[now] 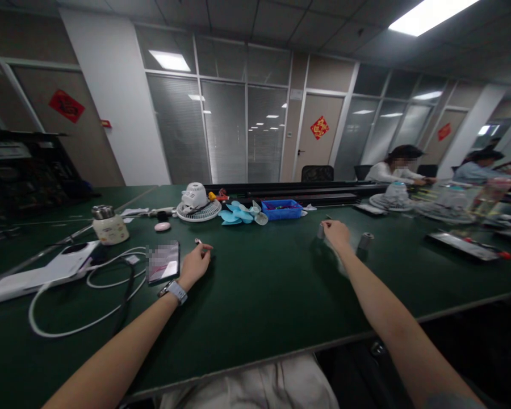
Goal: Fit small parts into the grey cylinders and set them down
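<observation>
My left hand (196,264), with a watch on its wrist, is pinched near the phone (166,262). A small, pale, dark-ended piece (198,242) shows at its fingertips, too small to name. Farther right, my right hand (337,234) reaches over the table with its fingers closed at a small grey cylinder (320,232), which is partly hidden by the fingers. To the right of that hand, a second grey cylinder (365,241) stands upright on the green table.
Behind the hands are a white fan part (196,200), blue fan blades (238,213) and a blue basket (281,209). A flask (109,225), white cable (55,334) and power bank (46,272) lie left. People (394,167) sit at the right.
</observation>
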Demonstrator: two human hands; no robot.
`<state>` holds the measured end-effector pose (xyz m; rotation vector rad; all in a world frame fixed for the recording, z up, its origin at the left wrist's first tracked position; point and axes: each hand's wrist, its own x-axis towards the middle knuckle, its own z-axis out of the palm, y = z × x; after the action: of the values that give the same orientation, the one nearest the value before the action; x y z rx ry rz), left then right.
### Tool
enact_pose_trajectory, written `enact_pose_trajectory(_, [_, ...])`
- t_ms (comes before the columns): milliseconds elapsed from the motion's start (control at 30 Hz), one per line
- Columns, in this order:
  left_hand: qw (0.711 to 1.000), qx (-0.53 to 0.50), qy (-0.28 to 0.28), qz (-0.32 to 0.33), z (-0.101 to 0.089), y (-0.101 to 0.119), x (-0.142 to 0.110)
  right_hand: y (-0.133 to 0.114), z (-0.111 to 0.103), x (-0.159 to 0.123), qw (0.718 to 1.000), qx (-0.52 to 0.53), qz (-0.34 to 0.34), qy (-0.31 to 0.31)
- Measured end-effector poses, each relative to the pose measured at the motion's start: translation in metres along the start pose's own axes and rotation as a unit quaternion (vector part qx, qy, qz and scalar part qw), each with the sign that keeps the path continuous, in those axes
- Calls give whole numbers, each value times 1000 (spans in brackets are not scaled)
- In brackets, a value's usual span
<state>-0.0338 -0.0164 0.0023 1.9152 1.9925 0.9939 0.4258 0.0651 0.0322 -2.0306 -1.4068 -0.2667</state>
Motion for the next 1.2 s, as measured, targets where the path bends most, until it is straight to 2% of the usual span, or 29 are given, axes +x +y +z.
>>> enact_pose_trajectory(200, [1000,-2,-9,-8,0,0,0,12,16,-1,999,28,-20,-3])
enact_pose_trajectory(300, [1000,5,-8,-5,2,-3,1,22,27,1,998,63,-5,-22])
enact_pose_trajectory(400, [1000,7,-5,-1,3,-5,2,26,30,2,995,95,12,-39])
enact_pose_trajectory(500, [1000,0,-5,-5,3,-4,2,9,22,-6,993,118,1,-28])
enact_pose_trajectory(567, [1000,-5,-7,-9,3,-3,2,-19,14,-23,983,173,-31,-48])
enact_pose_trajectory(633, [1000,-8,-9,-9,2,-2,1,-57,8,-50,950,276,-84,-124])
enact_pose_trajectory(733, [1000,-14,-10,-9,2,-1,-1,-119,2,-103,840,412,-189,-299])
enact_pose_trajectory(800, [1000,-22,-10,-8,1,0,-2,-152,0,-135,773,454,-242,-371])
enact_pose_trajectory(833, [1000,-29,-8,-6,0,2,-4,-165,-1,-148,752,467,-259,-386])
enact_pose_trajectory(900, [998,-55,1,11,-2,8,-7,-181,1,-167,736,481,-277,-387])
enact_pose_trajectory(967, [994,-94,6,54,-6,18,-12,-189,5,-176,744,477,-281,-375])
enact_pose_trajectory(1100, [975,-138,-25,171,-11,39,-21,-188,13,-179,751,470,-280,-369])
enact_pose_trajectory(1200, [967,-120,-39,221,-12,50,-25,-185,15,-180,744,481,-279,-371])
